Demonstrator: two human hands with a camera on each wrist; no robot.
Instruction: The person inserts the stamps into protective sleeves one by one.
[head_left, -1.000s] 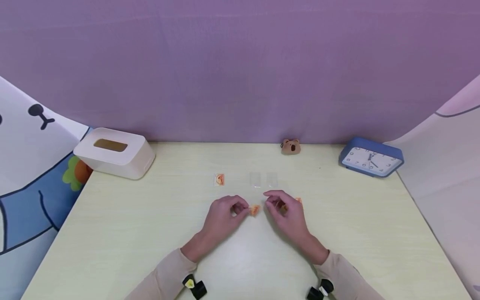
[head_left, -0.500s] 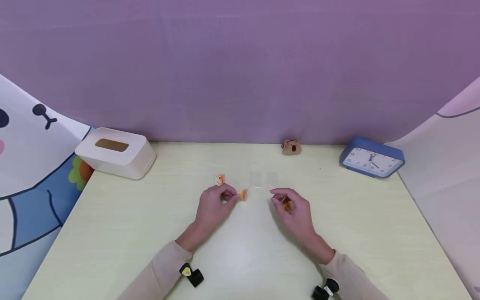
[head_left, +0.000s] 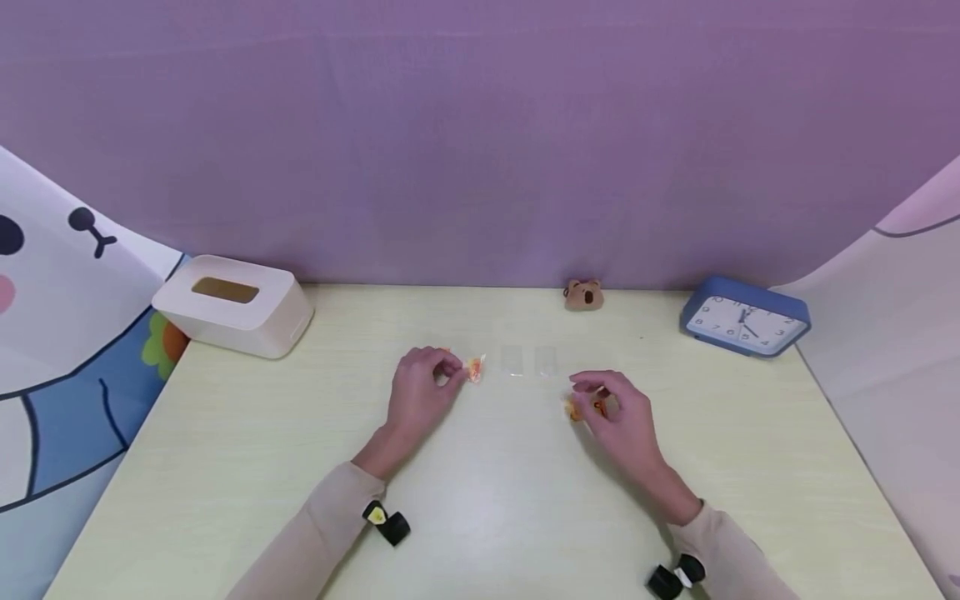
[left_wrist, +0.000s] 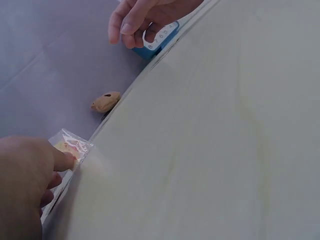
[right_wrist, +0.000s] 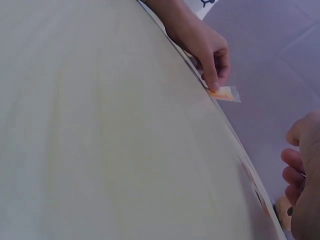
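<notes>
My left hand (head_left: 423, 392) pinches a small clear packet with orange print (head_left: 475, 369) between thumb and finger, left of the table's middle. In the left wrist view the packet (left_wrist: 74, 147) shows its see-through edges. Just behind the left hand lies another orange-printed piece (head_left: 445, 349), mostly covered. My right hand (head_left: 618, 421) hovers with loosely bent fingers and nothing visible in its grasp. Beneath it are small orange-and-yellow pieces (head_left: 572, 409), partly hidden by the fingers. Two clear flat squares (head_left: 512, 361) (head_left: 546, 361) lie side by side between the hands.
A white tissue box (head_left: 281, 321) stands at the back left of the pale table (head_left: 480, 517). Along the back edge sits a brown animal-head figure (head_left: 583, 295). To the back right is a blue clock (head_left: 746, 321). A purple cloth (head_left: 480, 150) hangs behind.
With the packet pinched, my left hand has moved left and away from me, covering most of the piece lying there. My right hand has shifted right, uncovering part of the orange pieces below.
</notes>
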